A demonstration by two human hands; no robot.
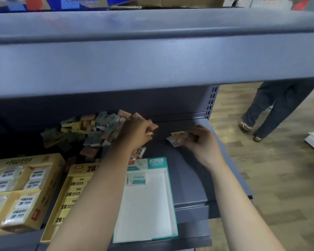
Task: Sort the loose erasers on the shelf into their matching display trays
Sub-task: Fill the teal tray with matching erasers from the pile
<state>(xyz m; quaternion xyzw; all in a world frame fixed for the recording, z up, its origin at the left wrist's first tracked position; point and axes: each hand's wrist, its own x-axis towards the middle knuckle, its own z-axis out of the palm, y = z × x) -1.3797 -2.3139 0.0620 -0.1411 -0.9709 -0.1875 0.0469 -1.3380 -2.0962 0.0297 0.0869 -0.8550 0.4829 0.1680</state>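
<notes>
**Both hands busy at the far end of the shelf**

My left hand [134, 132] is out at the right edge of the pile of loose erasers [91, 131], fingers curled, pinching a pinkish eraser [154, 126] at the tips. The picture is soft here, so I cannot say exactly how the fingers lie on it.

My right hand [202, 142] hangs just to the right of the left, apart from it and above the grey shelf [188, 178]. Its fingers are curled round a small bunch of wrapped erasers [176, 139], which stick out to the left of my thumb. How many there are, I cannot tell.

The pile sits far back on the shelf, left of centre, a jumble of yellow, grey, green and pinkish blocks. A white eraser with dark print [140, 152] lies under my left wrist, just beyond the trays.

Nearer to me, my left forearm crosses the yellow 2B tray [74, 189], whose rows of yellow erasers show to the left of the arm. Right beside it stands the white and teal tray [163, 205], with a single teal-printed eraser [136, 179] in its far left corner. Far left, another yellow tray [49, 171] holds clear-wrapped packs.

The upper shelf [152, 51] fills the top of my view. Off to the right, someone's legs [272, 109] stand on the wooden floor [279, 187].
</notes>
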